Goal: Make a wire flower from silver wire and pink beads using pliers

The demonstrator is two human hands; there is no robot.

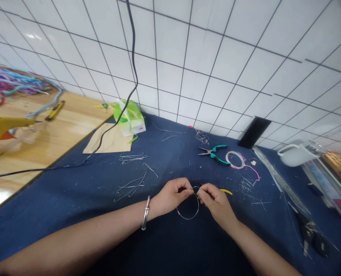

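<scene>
Evidently the thin, round, silver-coloured wire ring (190, 219) is held between both hands; the left hand (170, 196) has its grip pinching the ring near twelve o'clock, the right hand (217, 201) near one; the step looks like joining or shaping wire there, so the next move likely calls for steady fingertips; teal-handled metal pliers (216, 153) lie towards one o'clock on the dark blue surface (84, 199).

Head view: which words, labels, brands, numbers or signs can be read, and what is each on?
None can be read.
Green packet: small red marking, too small to read.
Stack at the right edge: too blurred to tell any lettering.
Wire ring: no writing seen.
</scene>
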